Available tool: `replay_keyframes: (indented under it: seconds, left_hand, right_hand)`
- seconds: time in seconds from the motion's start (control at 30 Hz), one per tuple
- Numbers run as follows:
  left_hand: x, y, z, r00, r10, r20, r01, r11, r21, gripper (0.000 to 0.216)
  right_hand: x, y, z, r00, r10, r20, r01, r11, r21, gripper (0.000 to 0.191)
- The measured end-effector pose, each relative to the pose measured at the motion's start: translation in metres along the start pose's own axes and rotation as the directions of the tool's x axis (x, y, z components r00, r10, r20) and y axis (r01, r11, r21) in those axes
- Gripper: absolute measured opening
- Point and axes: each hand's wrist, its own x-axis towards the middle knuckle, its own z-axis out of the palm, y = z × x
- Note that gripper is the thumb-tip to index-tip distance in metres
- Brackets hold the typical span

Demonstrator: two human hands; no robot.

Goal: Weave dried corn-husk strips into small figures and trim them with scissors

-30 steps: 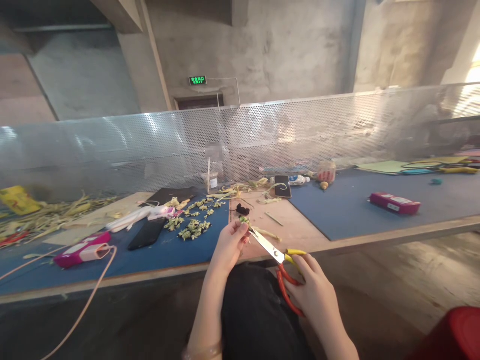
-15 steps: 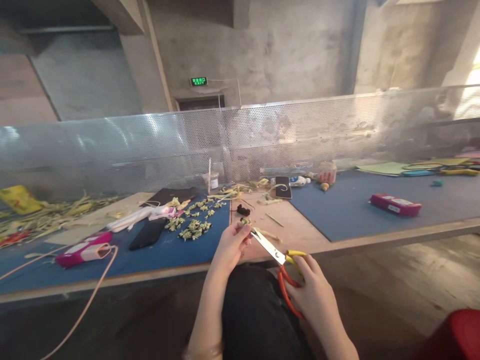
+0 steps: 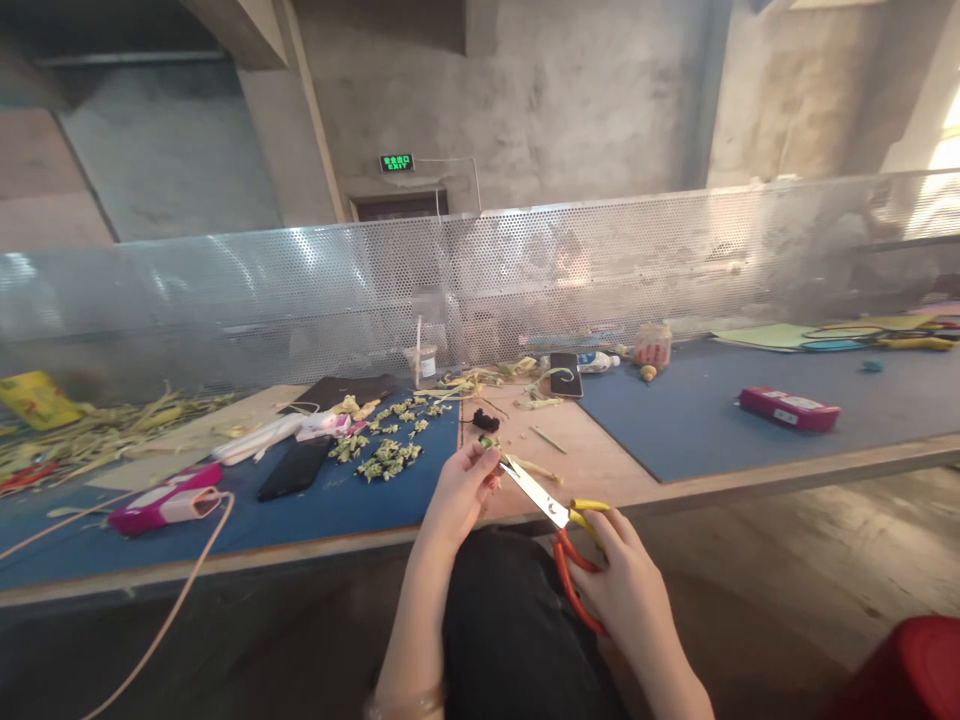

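Observation:
My left hand (image 3: 466, 487) is closed in a pinch on a small green piece (image 3: 488, 441), mostly hidden by the fingers. Its kind is hard to make out. In my right hand (image 3: 626, 565) is a pair of scissors (image 3: 541, 496) with one yellow and one red handle. The blades point up and left, with their tips right at the left fingertips. Just beyond the left hand, a small black bundle (image 3: 486, 420) lies on the wooden tabletop. Left of it, many small green-and-pale knotted pieces (image 3: 388, 459) are spread on a blue mat.
A dark phone (image 3: 294, 470) and a magenta box (image 3: 169, 497) with a pink cord lie left. Behind are pale strips, another phone (image 3: 566, 375), a bottle (image 3: 598, 363) and a jar (image 3: 653, 345). Another magenta box (image 3: 787, 409) sits right. A perforated metal screen (image 3: 637, 260) backs the table.

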Motion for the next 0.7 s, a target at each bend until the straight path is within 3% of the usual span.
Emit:
replay_keyframes:
  seconds: [0.7]
  left_hand:
    - [0.0008, -0.0015, -0.0024, 1.0, -0.019, 0.022, 0.019, 0.999, 0.032, 0.026]
  right_hand:
    - [-0.0003, 0.0009, 0.0001, 1.0, 0.023, 0.016, -0.022, 0.999, -0.036, 0.029]
